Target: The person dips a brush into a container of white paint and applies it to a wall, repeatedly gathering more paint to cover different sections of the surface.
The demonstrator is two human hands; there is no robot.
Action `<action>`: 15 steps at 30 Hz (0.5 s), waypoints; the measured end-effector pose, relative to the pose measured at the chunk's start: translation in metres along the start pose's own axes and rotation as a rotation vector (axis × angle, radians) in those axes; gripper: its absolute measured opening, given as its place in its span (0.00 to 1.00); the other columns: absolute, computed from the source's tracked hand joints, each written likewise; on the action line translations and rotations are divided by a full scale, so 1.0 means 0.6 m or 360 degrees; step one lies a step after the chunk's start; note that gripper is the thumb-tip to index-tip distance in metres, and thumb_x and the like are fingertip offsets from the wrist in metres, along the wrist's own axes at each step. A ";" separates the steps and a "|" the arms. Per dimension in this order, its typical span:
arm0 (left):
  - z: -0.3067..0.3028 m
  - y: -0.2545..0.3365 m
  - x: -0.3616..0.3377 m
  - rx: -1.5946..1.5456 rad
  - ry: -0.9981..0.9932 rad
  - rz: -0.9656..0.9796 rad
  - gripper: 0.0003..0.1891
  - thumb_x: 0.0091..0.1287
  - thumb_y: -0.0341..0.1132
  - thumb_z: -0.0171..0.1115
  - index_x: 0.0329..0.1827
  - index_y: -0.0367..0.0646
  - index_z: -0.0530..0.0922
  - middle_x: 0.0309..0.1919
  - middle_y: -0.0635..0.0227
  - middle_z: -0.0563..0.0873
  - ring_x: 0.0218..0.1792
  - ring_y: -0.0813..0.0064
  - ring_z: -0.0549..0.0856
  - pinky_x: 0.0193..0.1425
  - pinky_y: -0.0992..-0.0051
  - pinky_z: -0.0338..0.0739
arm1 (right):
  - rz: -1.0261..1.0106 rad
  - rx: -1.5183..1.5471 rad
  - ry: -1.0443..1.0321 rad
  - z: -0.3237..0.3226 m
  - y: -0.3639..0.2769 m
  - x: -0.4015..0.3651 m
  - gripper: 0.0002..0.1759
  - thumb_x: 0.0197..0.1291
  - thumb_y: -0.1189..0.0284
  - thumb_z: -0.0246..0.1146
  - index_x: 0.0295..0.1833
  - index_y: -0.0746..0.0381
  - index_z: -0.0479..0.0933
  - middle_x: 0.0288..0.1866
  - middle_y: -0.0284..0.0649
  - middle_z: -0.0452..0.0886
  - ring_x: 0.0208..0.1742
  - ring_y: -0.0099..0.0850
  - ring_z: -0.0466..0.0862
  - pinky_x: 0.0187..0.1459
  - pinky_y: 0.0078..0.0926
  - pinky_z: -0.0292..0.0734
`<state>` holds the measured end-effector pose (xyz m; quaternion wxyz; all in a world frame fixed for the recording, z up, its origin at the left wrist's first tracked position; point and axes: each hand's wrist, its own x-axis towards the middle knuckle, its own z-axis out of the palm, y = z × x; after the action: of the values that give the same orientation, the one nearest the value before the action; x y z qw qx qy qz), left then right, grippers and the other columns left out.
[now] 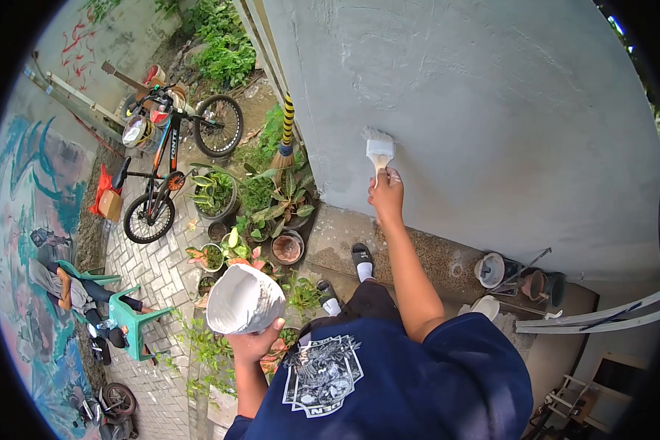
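Note:
My right hand (386, 194) is closed round the handle of a wide paintbrush (380, 149), whose white-coated bristles touch the grey wall (477, 95). Lower left, my left hand (255, 340) holds a rounded, paint-crusted white container (246, 299) from below. The container's opening faces up toward me and shows pale paint inside. My left fingers are mostly hidden beneath it; the thumb shows at its side.
Potted plants (214, 192) and a broom (284, 150) stand left of the wall. Beyond them are a bicycle (170, 150) and a person (77, 293) by green chairs (133, 326). Buckets (491, 270) and long pale strips (594, 317) lie at the right.

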<state>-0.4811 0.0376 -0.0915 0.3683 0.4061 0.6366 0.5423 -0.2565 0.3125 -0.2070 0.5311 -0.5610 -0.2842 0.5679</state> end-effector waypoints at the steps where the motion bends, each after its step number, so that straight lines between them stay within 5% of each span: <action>1: -0.017 -0.021 -0.005 0.0071 -0.0087 -0.0033 0.52 0.48 0.42 0.78 0.72 0.33 0.57 0.62 0.50 0.75 0.64 0.59 0.74 0.69 0.61 0.66 | -0.0013 -0.0006 0.0000 0.004 -0.034 -0.019 0.10 0.70 0.69 0.51 0.47 0.64 0.71 0.24 0.31 0.72 0.19 0.16 0.69 0.17 0.18 0.63; 8: -0.055 -0.061 -0.003 0.0166 -0.0086 0.0260 0.54 0.44 0.47 0.80 0.71 0.33 0.57 0.64 0.51 0.72 0.64 0.59 0.75 0.69 0.60 0.66 | -0.0657 0.0026 -0.0092 0.040 -0.150 -0.051 0.10 0.73 0.69 0.49 0.51 0.64 0.68 0.27 0.30 0.71 0.20 0.14 0.65 0.18 0.16 0.61; 12: -0.053 -0.058 -0.014 0.0122 -0.0009 0.0344 0.54 0.43 0.46 0.81 0.70 0.34 0.57 0.63 0.52 0.73 0.63 0.60 0.75 0.68 0.61 0.68 | -0.0708 -0.0386 0.0074 0.032 0.026 0.074 0.12 0.74 0.65 0.49 0.46 0.63 0.70 0.24 0.31 0.71 0.21 0.16 0.69 0.21 0.18 0.65; 15: -0.049 -0.041 -0.023 0.0040 0.0018 0.0109 0.42 0.47 0.37 0.80 0.64 0.32 0.68 0.57 0.57 0.79 0.57 0.65 0.79 0.64 0.64 0.72 | -0.0738 -0.0759 0.0272 -0.003 0.211 0.146 0.15 0.74 0.62 0.50 0.42 0.65 0.72 0.24 0.38 0.75 0.25 0.29 0.78 0.30 0.29 0.75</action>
<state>-0.5054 0.0116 -0.1115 0.3408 0.4293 0.6312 0.5488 -0.2740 0.3585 -0.3528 0.5218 -0.6353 -0.4833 0.3008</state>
